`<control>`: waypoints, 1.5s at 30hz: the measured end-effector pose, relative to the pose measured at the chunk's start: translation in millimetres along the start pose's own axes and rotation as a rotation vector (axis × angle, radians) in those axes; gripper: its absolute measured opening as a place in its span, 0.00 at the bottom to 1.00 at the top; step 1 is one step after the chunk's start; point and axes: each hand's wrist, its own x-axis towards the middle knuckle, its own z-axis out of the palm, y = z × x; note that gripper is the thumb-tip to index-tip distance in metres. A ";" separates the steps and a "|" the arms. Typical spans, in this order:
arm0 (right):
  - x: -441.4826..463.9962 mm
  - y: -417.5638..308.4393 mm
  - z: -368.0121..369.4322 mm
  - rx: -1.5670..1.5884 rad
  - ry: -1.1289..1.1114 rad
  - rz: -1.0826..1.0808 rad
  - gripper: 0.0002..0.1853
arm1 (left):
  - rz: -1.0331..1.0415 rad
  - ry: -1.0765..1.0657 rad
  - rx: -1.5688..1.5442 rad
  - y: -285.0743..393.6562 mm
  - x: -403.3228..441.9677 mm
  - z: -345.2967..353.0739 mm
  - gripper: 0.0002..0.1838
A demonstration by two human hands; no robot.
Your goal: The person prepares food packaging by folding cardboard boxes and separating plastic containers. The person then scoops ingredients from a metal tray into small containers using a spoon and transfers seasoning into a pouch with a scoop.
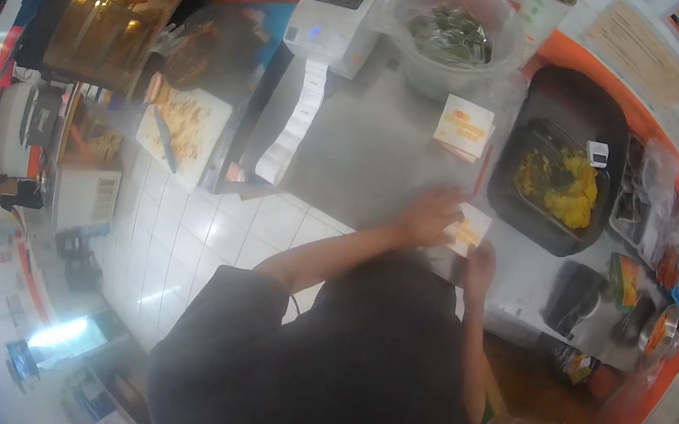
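- The person's left hand (430,215) reaches in over the near edge of the brushed grey metal counter (341,146), its fingers partly curled at the left side of a flat, square white item with orange-yellow printing (471,230).
- The right hand (480,268) is partly closed at the lower right corner of the same item, so the two hands hold it between them; the exact grip of each fingertip is too blurred to tell.
- This printed square is tilted, just above or at the counter's near edge; whether it touches the metal cannot be told.
- Beyond the hands, a small stack of similar white squares with orange-yellow print (463,125) lies on the counter, its pieces slightly out of line.
- Behind that stack is a large round translucent plastic tub holding dark green leaves (449,36).
- To the left of the tub, a boxy white printer (331,22) has a long curling strip of white paper (293,129) running from its front over the counter.
- To the right, a deep black rounded bin (552,93) contains crumbled yellow food (577,195), with a small white device with a dark display (597,154) near the food's upper right.
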 end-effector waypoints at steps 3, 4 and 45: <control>-1.4 -14.5 -12.7 -0.758 0.088 -0.292 0.15 | 0.015 -0.126 0.018 -1.8 5.0 5.5 0.37; 1.3 -18.4 -27.1 -0.930 0.021 -0.328 0.14 | 0.010 -0.122 0.019 0.5 8.9 5.7 0.37; -59.0 -95.3 -399.3 -0.282 0.266 0.072 0.17 | -0.252 -0.241 0.038 19.2 26.8 18.9 0.45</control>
